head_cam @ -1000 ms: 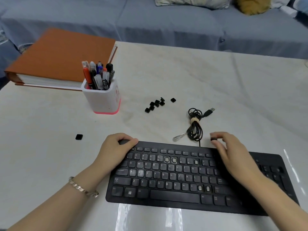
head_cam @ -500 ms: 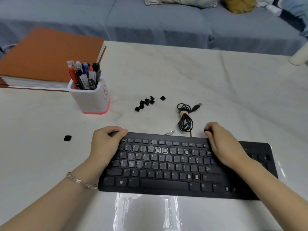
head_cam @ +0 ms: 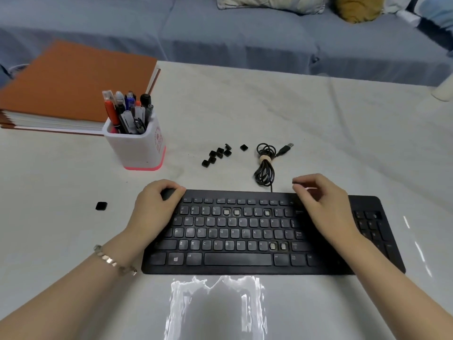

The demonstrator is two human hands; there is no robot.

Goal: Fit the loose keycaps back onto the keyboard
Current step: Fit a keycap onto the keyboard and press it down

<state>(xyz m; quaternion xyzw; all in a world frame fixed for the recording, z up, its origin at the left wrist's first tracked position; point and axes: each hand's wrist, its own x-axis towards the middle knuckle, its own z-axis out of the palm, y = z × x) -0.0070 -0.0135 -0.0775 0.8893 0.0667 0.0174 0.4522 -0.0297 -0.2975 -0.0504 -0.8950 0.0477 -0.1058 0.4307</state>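
1. The keyboard [head_cam: 245, 260] lies flat on the surface [head_cam: 318, 133] in front of me. It is matte black plastic. Five sockets [head_cam: 227, 212] stand uncapped, with pale stems showing: three in the number row and two in the bottom letter row.
2. Change: the keyboard has slid away from me, and its back edge now meets the coiled cable [head_cam: 264, 168]. I judge positioning done and no cap fitted yet.
3. My left hand [head_cam: 154, 207] grips the back left corner with its fingers curled round it.
4. My right hand [head_cam: 323, 204] has lifted off the back edge. Its fingers [head_cam: 304, 180] are curled and blurred, so I cannot tell whether they hold anything.
5. The loose keycaps [head_cam: 217, 154], small black squares, cluster beyond the keyboard and apart from it. A stray keycap [head_cam: 101, 206] lies left of my left hand.
6. Beyond these stand a white pen holder [head_cam: 137, 148] with a pink base and an orange binder [head_cam: 73, 79]. The surface is glossy, pale and marbled.
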